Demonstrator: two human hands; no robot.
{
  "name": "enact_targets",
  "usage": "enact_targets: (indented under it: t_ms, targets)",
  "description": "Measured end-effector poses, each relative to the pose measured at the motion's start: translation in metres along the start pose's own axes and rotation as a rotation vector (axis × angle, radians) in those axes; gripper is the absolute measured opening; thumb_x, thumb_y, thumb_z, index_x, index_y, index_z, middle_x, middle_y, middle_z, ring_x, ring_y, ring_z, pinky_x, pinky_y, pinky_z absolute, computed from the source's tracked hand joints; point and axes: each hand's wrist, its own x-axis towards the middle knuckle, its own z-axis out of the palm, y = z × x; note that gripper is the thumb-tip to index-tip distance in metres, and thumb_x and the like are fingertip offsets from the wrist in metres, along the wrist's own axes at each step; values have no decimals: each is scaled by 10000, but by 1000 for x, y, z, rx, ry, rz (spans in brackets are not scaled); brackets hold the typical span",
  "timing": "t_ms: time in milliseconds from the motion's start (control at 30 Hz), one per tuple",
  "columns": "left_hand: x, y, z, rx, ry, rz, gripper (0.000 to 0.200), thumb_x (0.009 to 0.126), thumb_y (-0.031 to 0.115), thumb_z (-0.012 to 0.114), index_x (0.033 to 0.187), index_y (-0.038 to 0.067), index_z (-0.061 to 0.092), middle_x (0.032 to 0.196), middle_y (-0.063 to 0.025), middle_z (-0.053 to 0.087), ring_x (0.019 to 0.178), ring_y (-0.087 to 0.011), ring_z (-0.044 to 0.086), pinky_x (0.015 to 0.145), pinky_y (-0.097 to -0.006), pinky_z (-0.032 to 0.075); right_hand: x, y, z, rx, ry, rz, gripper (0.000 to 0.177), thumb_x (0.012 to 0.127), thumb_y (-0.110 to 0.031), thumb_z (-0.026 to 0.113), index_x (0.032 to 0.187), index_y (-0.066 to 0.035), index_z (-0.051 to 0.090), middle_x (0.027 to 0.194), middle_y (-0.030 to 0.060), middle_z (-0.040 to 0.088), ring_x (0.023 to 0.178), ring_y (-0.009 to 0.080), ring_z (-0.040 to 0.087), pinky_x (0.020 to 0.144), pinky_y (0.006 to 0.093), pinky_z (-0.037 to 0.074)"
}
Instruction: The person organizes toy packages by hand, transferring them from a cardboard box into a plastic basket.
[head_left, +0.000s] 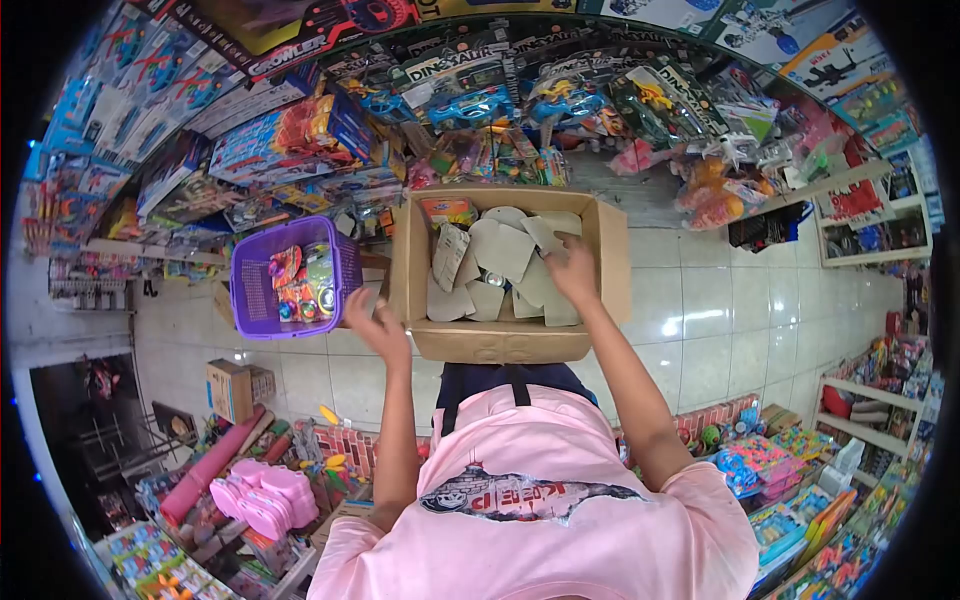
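Note:
An open cardboard box rests in front of me, filled with several loose cardboard pieces and a small packet in its far left corner. My right hand is inside the box, fingers laid on the cardboard pieces at the right; whether it grips one is hidden. My left hand hovers at the box's near left corner with fingers spread, holding nothing. A purple plastic basket holding colourful toys stands just left of that hand.
Toy packages crowd the shelves and wall ahead and to the left. White floor tiles lie to the right. Pink items and a small carton sit low at the left. More toy shelves stand at the right.

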Motion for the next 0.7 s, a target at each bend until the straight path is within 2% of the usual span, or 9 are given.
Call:
enact_targets:
  t_ms: [133,200,267,333,433,533,600,633,700]
  targets:
    - [-10,25,41,-203,-502,84,208,883,71,574,1082,18,601,1121,-139,578,1098,-312,544,973,-406,412,-4,21,46,-298,-203,109,361,839,-159,627,1160,3,588,1056,193,657,1104,352,582,906,442,502]
    - [-25,23,56,-228,-609,90,217,891,87,580,1099,28,602,1101,-126,591,1072,-288,567,949,-399,433,3,22,43,-301,-335,123,305,859,-138,579,1126,6,615,995,297,651,949,442,630,846,489,510]
    - [-34,33,61,-340,-997,-243,226,908,113,593,1121,38,607,1059,-104,606,1010,-239,599,893,-363,470,6,14,36,-263,-307,195,285,864,-118,557,1114,5,619,963,301,650,922,456,628,831,487,510]
    - [-39,37,63,-380,-999,-269,216,918,143,601,1104,35,622,1074,-109,602,982,-228,600,856,-343,476,6,2,20,-234,-278,272,269,869,-98,534,1101,4,622,930,304,649,896,470,627,815,486,511]
    - [-43,35,66,-442,-1002,-370,245,938,194,610,1123,35,625,1108,-98,599,974,-202,597,828,-314,480,-2,-13,-1,-89,-13,307,216,884,-71,524,1051,1,640,832,285,645,816,487,618,780,485,511]
    - [-44,25,68,-531,-967,-477,316,954,230,608,1203,38,584,1162,-75,593,1022,-173,585,852,-305,475,-18,-19,-6,196,152,165,182,924,-80,525,1021,16,646,787,207,662,735,387,654,720,447,527]
    - [-45,14,70,-603,-933,-514,359,961,246,606,1249,38,554,1197,-69,585,1049,-159,576,865,-305,473,-31,-25,4,697,-176,310,236,930,-111,541,1083,39,639,845,156,687,757,234,663,736,372,524]
    - [-43,7,70,-740,-938,-599,387,950,228,624,1268,29,527,1208,-70,590,1064,-151,576,885,-304,471,-39,-26,13,691,-176,312,236,930,-111,541,1083,39,639,845,156,687,757,234,663,736,372,524]
    - [-37,6,66,-882,-939,-686,419,940,209,642,1287,21,500,1219,-70,594,1079,-143,576,904,-304,469,-51,-31,32,697,-492,324,241,931,-121,552,1072,49,650,814,104,664,705,132,602,660,330,529]
